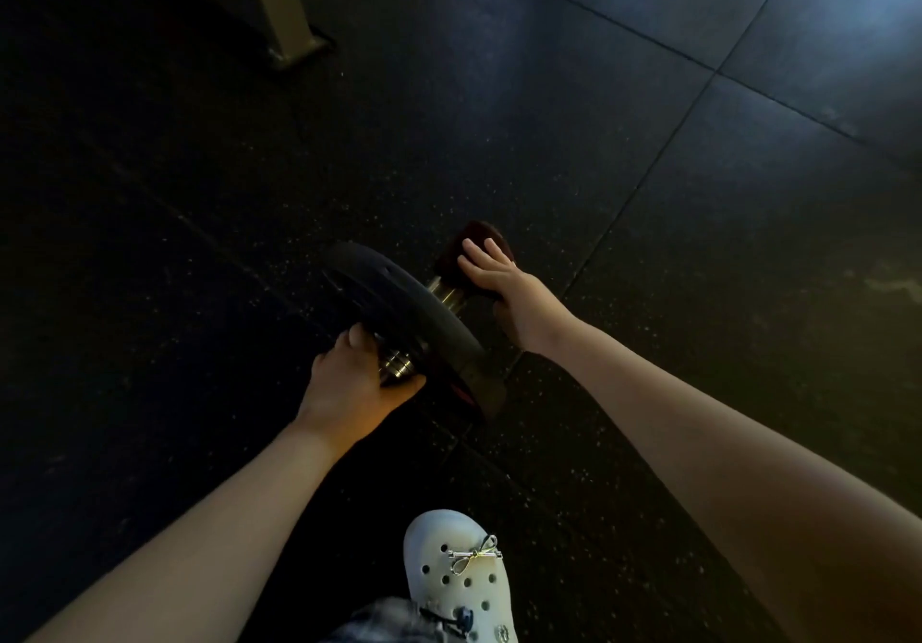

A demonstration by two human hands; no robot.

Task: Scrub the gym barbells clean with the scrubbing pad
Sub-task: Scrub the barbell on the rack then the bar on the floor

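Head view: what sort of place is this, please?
Most likely a gym. The floor is dark speckled rubber tiles, there is a barbell with a black weight plate, and a metal frame leg of some equipment stands at upper left.

The barbell is a short, shiny metal bar carrying one round black plate. The plate stands on its edge on the floor, and the bar runs from lower left to upper right. The near end shows ringed chrome. The scrubbing pad, dark reddish brown, wraps over the bar's far end, apart from the plate.
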